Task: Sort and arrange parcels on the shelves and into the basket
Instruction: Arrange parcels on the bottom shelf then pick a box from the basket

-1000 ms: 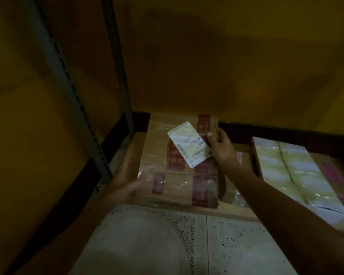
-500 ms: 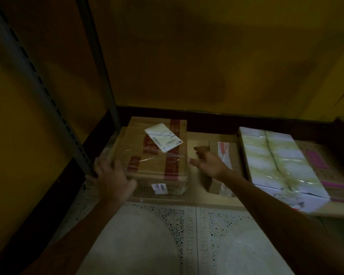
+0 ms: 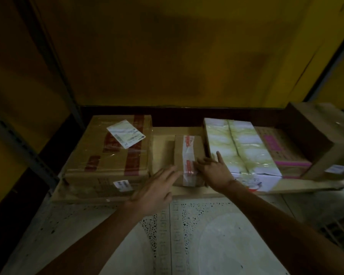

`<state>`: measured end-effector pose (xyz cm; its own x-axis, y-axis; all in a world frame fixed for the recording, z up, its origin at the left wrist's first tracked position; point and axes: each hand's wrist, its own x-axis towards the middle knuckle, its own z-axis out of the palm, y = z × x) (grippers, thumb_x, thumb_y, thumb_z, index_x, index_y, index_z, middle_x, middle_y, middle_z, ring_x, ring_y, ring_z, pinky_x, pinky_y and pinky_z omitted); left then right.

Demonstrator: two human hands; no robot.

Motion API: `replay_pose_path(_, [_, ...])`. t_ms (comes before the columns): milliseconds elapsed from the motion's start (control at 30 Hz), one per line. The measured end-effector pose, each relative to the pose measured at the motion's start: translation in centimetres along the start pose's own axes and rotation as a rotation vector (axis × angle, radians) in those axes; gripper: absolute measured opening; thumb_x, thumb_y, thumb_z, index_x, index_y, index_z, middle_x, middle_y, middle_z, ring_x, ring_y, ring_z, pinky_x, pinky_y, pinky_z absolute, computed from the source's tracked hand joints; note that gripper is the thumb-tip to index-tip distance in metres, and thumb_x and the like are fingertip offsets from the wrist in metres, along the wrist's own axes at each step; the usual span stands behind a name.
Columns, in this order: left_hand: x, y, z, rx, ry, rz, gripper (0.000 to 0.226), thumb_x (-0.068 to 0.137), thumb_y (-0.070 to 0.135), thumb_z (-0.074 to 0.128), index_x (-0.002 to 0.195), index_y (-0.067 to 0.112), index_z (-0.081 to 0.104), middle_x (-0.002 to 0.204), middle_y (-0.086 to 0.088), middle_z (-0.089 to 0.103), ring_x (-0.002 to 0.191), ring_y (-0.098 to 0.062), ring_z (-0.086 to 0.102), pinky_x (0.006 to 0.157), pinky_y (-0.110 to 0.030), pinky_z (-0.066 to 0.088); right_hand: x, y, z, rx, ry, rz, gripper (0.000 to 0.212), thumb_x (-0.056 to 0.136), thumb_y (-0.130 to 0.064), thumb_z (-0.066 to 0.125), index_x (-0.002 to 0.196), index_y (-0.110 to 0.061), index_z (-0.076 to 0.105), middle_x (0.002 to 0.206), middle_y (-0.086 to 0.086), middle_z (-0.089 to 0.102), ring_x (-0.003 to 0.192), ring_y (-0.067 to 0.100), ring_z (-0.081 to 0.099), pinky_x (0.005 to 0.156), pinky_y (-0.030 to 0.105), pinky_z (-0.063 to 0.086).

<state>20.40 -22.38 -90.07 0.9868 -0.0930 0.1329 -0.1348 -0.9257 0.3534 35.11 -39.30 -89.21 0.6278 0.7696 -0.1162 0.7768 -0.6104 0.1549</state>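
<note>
Left hand (image 3: 157, 188) and right hand (image 3: 214, 170) are both on the small carton (image 3: 188, 153), mid bottom shelf (image 3: 161, 135). Fingers straight and splayed, only touching at the front corners, nothing gripped yet.

Risks:
- Glossy tape down its front, so a two-palm squeeze could slip.
- It sits tight against the white-green parcel (image 3: 238, 147), and one right finger lies on that wrap. A lift may drag that neighbour, which is at the shelf lip.
- Poor light, so a mis-sort looks easy.

Writing:
- Small carton: red print on tape, unreadable.
- Big carton (image 3: 99, 155), left: front sticker (image 3: 122, 184) and white shipping label (image 3: 125, 133), text too small.
- Pink-printed carton (image 3: 280, 149), far right: illegible.
</note>
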Motion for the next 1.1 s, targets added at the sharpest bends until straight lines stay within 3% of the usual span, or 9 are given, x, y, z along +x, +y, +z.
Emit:
replay_pose_path(67, [0.4,0.4,0.4,-0.126,0.004,-0.090,0.083,0.085,0.018,0.057,0.143,0.038,0.001,0.155,0.012,0.003,0.138,-0.016,0.027,0.110,-0.037,0.032,-0.3,0.4,-1.5,0.126,0.055,-0.017,0.050,0.094,-0.026,0.049,0.142,-0.028,0.034,0.146,0.003,0.042,0.132,0.024,0.042,0.116,0.051,0.020])
replay_pose_path(167, [1.3,1.1,0.2,-0.227,0.178,-0.231,0.112,0.077,0.022,0.070,0.137,0.047,-0.020,0.154,0.016,-0.007,0.141,-0.014,0.014,0.112,-0.042,0.026,-0.6,1.4,-5.1,0.397,0.196,-0.026,0.033,0.099,-0.027,0.041,0.129,-0.021,0.053,0.117,0.013,0.065,0.100,0.026,0.064,0.088,0.035,0.051])
replay_pose_path(267, [2.4,1.7,-0.6,-0.436,0.319,-0.387,0.125,0.064,0.030,0.081,0.138,0.047,-0.019,0.156,0.009,0.001,0.139,-0.013,0.011,0.109,-0.043,0.020,-0.9,2.9,-8.7,0.678,0.264,0.016,0.027,0.099,-0.024,0.042,0.094,-0.011,0.065,0.087,0.014,0.067,0.080,0.026,0.062,0.073,0.035,0.050])
replay_pose_path(367, [3.0,2.1,-0.9,-0.661,0.250,-0.386,0.112,0.062,0.035,0.081,0.141,0.044,0.002,0.141,0.015,0.036,0.129,-0.009,0.035,0.103,-0.037,0.035,-1.4,3.7,-10.4,0.895,0.229,0.056,0.030,0.099,-0.021,0.042,0.076,-0.009,0.058,0.068,0.004,0.056,0.063,0.016,0.054,0.054,0.021,0.042])
replay_pose_path(500, [3.5,3.3,-1.1,-0.985,0.247,-0.356,0.074,0.073,0.025,0.075,0.131,0.039,0.031,0.106,0.022,0.060,0.100,0.004,0.060,0.063,-0.006,0.048,-2.4,3.7,-10.6,1.316,0.272,0.110,0.025,0.096,-0.035,0.044,0.105,-0.019,0.062,0.093,0.002,0.063,0.082,0.011,0.063,0.061,0.021,0.050])
replay_pose_path(567, [3.8,3.9,-1.7,-1.057,0.267,-0.376,0.062,0.078,0.030,0.069,0.131,0.032,0.038,0.105,0.019,0.062,0.097,0.002,0.061,0.059,-0.006,0.047,-2.7,3.6,-10.2,1.426,0.250,0.102,0.053,0.083,-0.053,0.050,0.132,-0.032,0.046,0.120,-0.001,0.056,0.104,0.015,0.060,0.075,0.030,0.054])
replay_pose_path(633, [4.0,4.3,-2.4,-1.068,0.281,-0.392,0.060,0.080,0.038,0.063,0.134,0.032,0.037,0.106,0.021,0.061,0.087,0.012,0.060,0.058,-0.004,0.045,-2.8,3.1,-9.8,1.374,0.222,0.056,0.071,0.072,-0.057,0.058,0.138,-0.043,0.035,0.122,-0.012,0.051,0.104,0.011,0.060,0.078,0.032,0.056])
replay_pose_path(867, [3.3,3.9,-2.6,-1.093,0.167,-0.340,0.093,0.065,0.030,0.076,0.136,0.048,0.018,0.112,0.019,0.061,0.097,-0.001,0.063,0.066,-0.020,0.054,-2.3,3.3,-8.7,1.518,0.410,0.165,0.026,0.085,-0.030,0.065,0.108,-0.035,0.053,0.105,-0.006,0.062,0.074,-0.002,0.069,0.053,0.023,0.055])
replay_pose_path(1100, [4.6,3.8,-1.7,-1.052,0.067,-0.332,0.089,0.056,0.026,0.082,0.129,0.043,0.034,0.109,0.017,0.062,0.093,-0.002,0.065,0.069,-0.021,0.055,-4.7,6.8,-8.4,1.439,0.373,0.336,0.033,0.076,-0.025,0.075,0.098,-0.016,0.052,0.099,0.003,0.062,0.081,0.010,0.065,0.064,0.024,0.052])
